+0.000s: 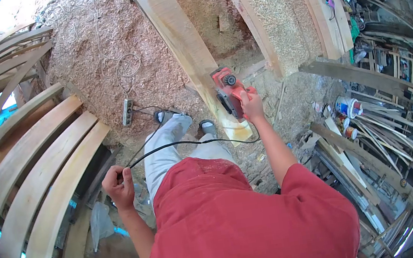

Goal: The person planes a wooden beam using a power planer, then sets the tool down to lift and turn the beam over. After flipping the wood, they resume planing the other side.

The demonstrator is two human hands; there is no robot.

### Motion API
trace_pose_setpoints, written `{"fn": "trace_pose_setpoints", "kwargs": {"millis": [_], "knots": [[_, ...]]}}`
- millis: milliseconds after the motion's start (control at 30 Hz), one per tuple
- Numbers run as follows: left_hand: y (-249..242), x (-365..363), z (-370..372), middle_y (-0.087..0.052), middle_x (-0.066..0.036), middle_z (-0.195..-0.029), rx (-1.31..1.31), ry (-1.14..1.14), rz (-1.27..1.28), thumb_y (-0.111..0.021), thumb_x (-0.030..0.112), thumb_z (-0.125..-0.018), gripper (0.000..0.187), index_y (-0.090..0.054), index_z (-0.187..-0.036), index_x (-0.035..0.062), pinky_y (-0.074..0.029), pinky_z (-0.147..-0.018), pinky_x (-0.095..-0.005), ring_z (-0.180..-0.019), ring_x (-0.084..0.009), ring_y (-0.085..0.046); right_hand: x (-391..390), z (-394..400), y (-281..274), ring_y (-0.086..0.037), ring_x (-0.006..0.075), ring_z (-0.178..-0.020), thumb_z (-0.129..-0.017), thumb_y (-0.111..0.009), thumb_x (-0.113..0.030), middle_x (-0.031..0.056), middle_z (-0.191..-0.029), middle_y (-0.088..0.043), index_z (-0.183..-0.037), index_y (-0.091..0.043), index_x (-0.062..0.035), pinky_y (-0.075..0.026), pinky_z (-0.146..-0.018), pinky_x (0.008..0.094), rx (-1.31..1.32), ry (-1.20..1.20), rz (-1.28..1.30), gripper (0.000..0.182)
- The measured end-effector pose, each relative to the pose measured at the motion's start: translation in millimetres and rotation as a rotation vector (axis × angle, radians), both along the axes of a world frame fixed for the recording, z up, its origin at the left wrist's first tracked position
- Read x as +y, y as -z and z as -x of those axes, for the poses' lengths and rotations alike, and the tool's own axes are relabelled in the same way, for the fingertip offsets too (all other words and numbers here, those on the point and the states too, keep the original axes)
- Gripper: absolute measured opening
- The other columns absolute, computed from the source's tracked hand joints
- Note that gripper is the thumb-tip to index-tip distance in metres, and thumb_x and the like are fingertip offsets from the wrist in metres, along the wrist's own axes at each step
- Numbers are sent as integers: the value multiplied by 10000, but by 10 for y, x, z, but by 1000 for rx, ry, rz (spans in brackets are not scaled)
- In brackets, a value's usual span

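My right hand is wrapped round the rear handle of a red electric planer. The planer is at the near end of a long wooden plank, overlapping its right edge in this view. Out to the left, my left hand is closed on a black power cord. From there the cord runs across in front of my body to the planer. Another stretch of cord leads from near my left hand toward a power strip on the ground.
Wood shavings cover the ground, with a loose thin cable on them. Curved planks stand along the left. More boards lie ahead to the right. Scrap wood and a paint bucket are piled at the right.
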State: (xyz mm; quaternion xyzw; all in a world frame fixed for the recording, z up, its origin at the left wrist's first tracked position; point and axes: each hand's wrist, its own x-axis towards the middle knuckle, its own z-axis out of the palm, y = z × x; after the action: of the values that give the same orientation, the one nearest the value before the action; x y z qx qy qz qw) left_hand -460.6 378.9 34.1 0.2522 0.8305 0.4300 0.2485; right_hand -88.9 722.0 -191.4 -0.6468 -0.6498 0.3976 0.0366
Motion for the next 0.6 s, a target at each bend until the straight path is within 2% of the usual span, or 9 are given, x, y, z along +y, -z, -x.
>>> {"fn": "trace_pose_setpoints", "kwargs": {"millis": [33,267,333,367,433,600], "knots": [[-43,11,40,-441,24,-673,2,11,3,-730,105,-951,276,-551,-764,10,-241,-512,-236,-569,-40,-335,22,34,-12,-718,433,-767,-959,-580,-501,272,-760,-695,-831,-756,28,-541,-718,499,-45,2,38,572],[-347,69,237,-384,28,-660,92,45,45,-729,150,-961,325,-526,-740,25,-214,-518,-271,-579,-59,-300,195,388,-124,-721,442,-785,-955,-579,-494,278,-798,-708,-847,-766,20,-558,-747,488,-59,-3,10,557],[-390,45,266,-382,31,-661,72,34,46,-731,157,-964,330,-526,-740,26,-207,-518,-271,-580,-56,-297,238,484,-57,-713,360,-735,-966,-562,-484,180,-707,-698,-796,-758,-1,-549,-736,447,33,-121,-357,548],[-417,37,287,-381,35,-662,48,13,46,-734,163,-966,335,-527,-741,28,-199,-519,-271,-582,-52,-294,269,502,-39,-713,360,-735,-966,-562,-484,180,-707,-698,-796,-758,-1,-549,-736,447,36,-105,-358,548],[-469,97,319,-382,50,-667,63,35,35,-730,185,-982,343,-534,-746,33,-189,-519,-264,-586,-41,-290,357,601,-164,-728,395,-821,-961,-570,-477,216,-789,-726,-853,-780,-14,-555,-795,468,19,-79,-145,519],[-495,214,456,-413,61,-674,39,13,13,-713,230,-1011,352,-556,-763,36,-195,-511,-246,-579,-23,-307,487,832,-260,-732,415,-870,-951,-584,-487,235,-838,-736,-874,-791,-31,-555,-827,480,-54,-83,-153,506]]}}
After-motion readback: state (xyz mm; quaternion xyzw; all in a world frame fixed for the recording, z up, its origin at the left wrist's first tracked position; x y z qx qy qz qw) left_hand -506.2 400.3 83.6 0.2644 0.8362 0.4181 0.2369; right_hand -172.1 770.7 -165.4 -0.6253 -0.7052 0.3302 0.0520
